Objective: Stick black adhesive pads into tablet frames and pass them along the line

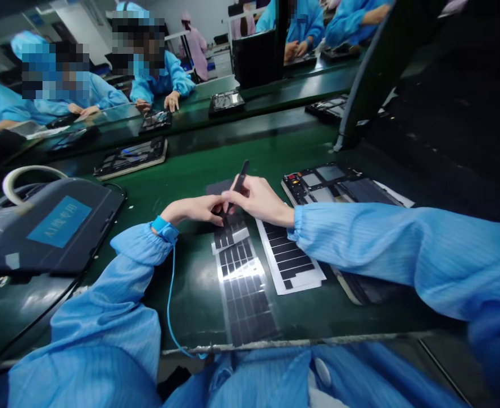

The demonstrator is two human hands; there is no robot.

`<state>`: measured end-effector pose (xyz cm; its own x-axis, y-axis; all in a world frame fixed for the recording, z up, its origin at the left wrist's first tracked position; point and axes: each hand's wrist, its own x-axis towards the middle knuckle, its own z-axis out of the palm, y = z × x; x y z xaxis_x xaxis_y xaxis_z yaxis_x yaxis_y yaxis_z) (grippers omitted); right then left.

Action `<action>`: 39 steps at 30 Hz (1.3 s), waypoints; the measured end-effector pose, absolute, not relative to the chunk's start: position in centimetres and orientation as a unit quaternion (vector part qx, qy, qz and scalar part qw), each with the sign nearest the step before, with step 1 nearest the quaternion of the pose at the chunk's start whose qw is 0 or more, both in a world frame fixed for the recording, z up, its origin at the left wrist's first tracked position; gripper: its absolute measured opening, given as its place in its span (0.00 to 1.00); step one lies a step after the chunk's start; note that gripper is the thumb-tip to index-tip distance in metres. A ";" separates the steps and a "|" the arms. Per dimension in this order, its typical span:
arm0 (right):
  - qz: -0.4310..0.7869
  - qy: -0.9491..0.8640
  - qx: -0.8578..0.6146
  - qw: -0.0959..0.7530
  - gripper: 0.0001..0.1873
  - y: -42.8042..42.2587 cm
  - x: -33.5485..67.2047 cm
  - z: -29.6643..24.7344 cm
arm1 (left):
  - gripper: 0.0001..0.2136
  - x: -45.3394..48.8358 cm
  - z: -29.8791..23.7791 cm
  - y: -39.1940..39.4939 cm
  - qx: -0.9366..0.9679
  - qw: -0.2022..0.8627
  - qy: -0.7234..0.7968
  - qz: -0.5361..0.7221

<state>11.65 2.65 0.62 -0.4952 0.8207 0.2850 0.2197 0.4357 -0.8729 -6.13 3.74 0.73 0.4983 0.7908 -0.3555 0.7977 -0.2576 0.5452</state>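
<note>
Well left of the film sheet, a grey case with a blue label sits on the green bench; an open device lies beyond the sheet, off to its left. My left hand, wrist strap on, reaches in to the sheet's far end, thumb and fingers bent low over a dark strip overlapping it; whether they pinch the strip or merely rest there, I cannot tell. The film sheet, a glossy grid of dark pieces, stretches from the strip toward me, its near end angled slightly right. At the sheet's far end, the dark strip lies directly beneath my grip and on its near side, long axis roughly in line with the sheet; both hands meet over it, neither clearly nearer. My right hand comes in from the sheet's right, fingers closed around a slim black tool, upper end tilted away, lower tip hard to make out. Just right of the film sheet is a white sheet of black bars; farther right, a second device lies partly behind my sleeve.
</note>
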 end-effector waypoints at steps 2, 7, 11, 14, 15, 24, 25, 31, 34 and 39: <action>0.384 -0.765 -0.338 0.391 0.11 3.1 13.3 3.3 | 0.15 -6.3 1.1 3.8 0.794 0.351 0.494 -0.039; 0.352 -0.748 -0.456 0.331 0.15 3.0 21.2 6.5 | 0.16 -4.3 2.2 2.7 0.794 0.293 0.532 -0.016; 0.459 -0.674 -0.519 0.256 0.11 1.9 24.7 2.8 | 0.10 1.2 1.1 -0.3 0.798 0.196 0.510 0.256; 0.484 -0.671 -0.500 0.256 0.10 1.7 24.9 0.3 | 0.10 4.9 -0.9 -2.6 0.843 0.230 0.388 0.294; 0.475 -0.679 -0.494 0.263 0.10 1.8 24.7 -0.1 | 0.11 5.6 -1.5 -3.1 0.855 0.234 0.360 0.291; 0.476 -0.667 -0.489 0.300 0.10 2.4 24.7 -0.2 | 0.12 5.8 -3.2 -4.0 0.875 0.215 0.339 0.270; 0.474 -0.668 -0.488 0.301 0.10 2.4 24.7 -0.2 | 0.12 5.8 -3.1 -4.1 0.877 0.212 0.339 0.268; 0.474 -0.669 -0.491 0.294 0.09 2.5 24.6 -0.2 | 0.11 6.0 -2.8 -4.3 0.891 0.198 0.318 0.257; 0.469 -0.670 -0.491 0.299 0.10 2.4 24.6 -0.1 | 0.10 6.0 -2.7 -4.3 0.897 0.203 0.306 0.245; 0.446 -0.684 -0.490 0.304 0.12 2.3 24.6 -0.2 | 0.07 6.0 -2.5 -4.2 0.913 0.222 0.279 0.197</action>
